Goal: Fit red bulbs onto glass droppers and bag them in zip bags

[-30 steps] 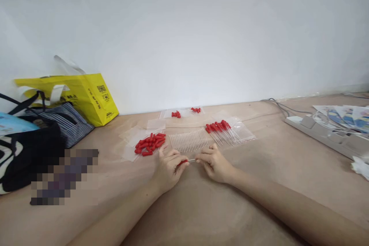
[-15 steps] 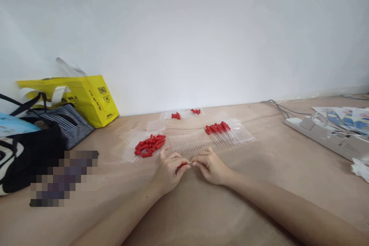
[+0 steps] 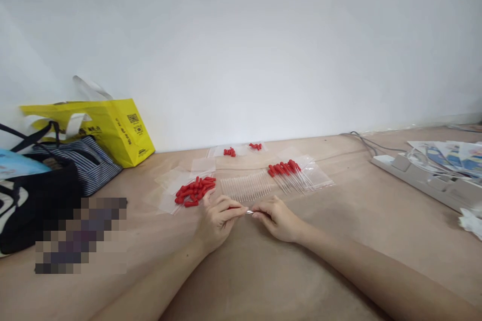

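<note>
grasping a red bulb (image 3: 234, 207), mostly hidden, in the left hand (image 3: 218, 219), fingers closed. pinching a clear tube (image 3: 249, 212) between right hand (image 3: 277, 218) fingertips, close to the left ones. cannot tell whether joined. holding both nearer than the tube row (image 3: 245, 186), with a bulb pile (image 3: 194, 191) near the left hand and bulb-topped tubes (image 3: 288, 169) beyond the right, all over the table (image 3: 241, 281).

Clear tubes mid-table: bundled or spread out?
Spread out. The clear tubes lie side by side in one row, between the pile of red bulbs and the red-topped tubes.
</note>
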`<state>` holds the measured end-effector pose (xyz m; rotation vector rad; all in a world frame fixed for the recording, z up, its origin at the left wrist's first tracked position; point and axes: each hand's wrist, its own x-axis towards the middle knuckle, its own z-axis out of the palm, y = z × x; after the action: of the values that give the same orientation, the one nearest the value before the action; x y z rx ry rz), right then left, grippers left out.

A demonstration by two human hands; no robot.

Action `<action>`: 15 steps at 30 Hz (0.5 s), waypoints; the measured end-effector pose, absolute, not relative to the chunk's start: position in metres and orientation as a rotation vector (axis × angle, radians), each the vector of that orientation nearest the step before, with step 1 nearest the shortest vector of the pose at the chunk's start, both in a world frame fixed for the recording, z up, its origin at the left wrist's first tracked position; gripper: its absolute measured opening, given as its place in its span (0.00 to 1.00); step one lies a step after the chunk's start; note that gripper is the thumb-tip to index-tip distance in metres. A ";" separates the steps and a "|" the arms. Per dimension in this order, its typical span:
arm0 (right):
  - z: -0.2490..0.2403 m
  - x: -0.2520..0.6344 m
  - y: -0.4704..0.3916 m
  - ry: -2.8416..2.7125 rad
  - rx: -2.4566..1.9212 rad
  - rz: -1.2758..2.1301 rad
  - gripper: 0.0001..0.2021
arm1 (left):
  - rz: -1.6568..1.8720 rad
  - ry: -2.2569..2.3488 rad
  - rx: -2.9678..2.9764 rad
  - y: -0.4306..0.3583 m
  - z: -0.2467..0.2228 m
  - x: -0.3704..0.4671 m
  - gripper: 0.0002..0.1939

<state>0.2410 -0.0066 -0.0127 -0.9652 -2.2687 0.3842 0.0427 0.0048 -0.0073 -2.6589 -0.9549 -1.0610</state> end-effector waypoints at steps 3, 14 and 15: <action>-0.012 0.249 0.004 -2.248 -1.221 0.187 0.09 | -1.032 -1.195 -2.549 0.008 -0.009 0.039 0.12; -0.007 0.259 0.069 -1.875 -2.031 0.013 0.11 | -0.808 -1.831 -1.955 0.038 -0.006 0.002 0.15; -0.008 0.256 0.070 -1.900 -2.036 -0.003 0.11 | -0.789 -1.837 -1.944 0.039 -0.006 -0.001 0.16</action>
<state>0.2564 0.0696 -0.0076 -2.0365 -1.8996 -0.0029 -0.0005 0.0392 -0.0061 -1.9439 -1.8368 -0.7894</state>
